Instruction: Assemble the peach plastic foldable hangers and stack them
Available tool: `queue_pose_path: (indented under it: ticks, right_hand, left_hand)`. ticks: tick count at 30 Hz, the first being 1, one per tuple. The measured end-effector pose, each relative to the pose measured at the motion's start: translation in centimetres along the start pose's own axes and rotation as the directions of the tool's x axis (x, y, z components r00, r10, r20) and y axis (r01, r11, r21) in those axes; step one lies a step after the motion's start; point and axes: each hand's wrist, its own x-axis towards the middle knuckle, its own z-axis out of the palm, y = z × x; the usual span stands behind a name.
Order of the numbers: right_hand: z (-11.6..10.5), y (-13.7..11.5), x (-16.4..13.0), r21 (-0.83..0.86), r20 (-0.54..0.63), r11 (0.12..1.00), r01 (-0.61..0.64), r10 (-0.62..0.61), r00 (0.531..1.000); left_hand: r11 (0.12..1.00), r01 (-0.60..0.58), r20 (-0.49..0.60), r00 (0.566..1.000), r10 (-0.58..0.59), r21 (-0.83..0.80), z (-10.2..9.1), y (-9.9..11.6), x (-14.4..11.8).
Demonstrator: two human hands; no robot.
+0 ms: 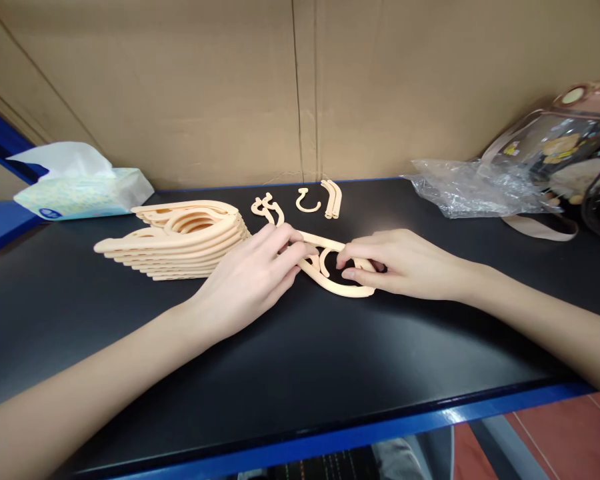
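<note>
A peach plastic hanger piece (341, 288) lies on the black table (300, 373) at the middle, held from both sides. My left hand (253, 277) pinches its left end with fingers closed on it. My right hand (405, 263) grips its right end, fingertips on the curved bar. Behind my left hand sits a stack of several folded peach hangers (180, 240). Loose peach hooks (267, 208) and a single hook (307, 201) lie further back, beside two curved bars (333, 198).
A tissue pack (83, 187) rests at the back left. Crumpled clear plastic (473, 187) and a transparent bag (565, 143) stand at the back right. A cardboard wall (300, 87) closes the rear. The table's blue front edge (380, 427) runs below.
</note>
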Motion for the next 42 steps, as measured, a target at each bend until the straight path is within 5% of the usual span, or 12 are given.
queue_pose_path:
  ticks: [15,26,42]
  right_hand:
    - [0.3,-0.7,-0.3,0.023,-0.086,0.999,0.035,-0.033,0.996]
    - [0.0,-0.9,-0.2,0.054,-0.020,0.998,0.011,-0.010,1.000]
    - [-0.7,-0.4,-0.4,-0.132,-0.158,0.989,-0.066,0.045,0.986]
  left_hand:
    - [0.995,0.099,-0.036,0.995,-0.098,0.015,-0.1,0.9,0.2]
    - [0.996,0.004,0.136,0.991,0.007,-0.086,0.1,1.5,0.1]
    - [0.989,0.067,0.221,0.975,-0.036,-0.135,-0.1,1.3,-0.1]
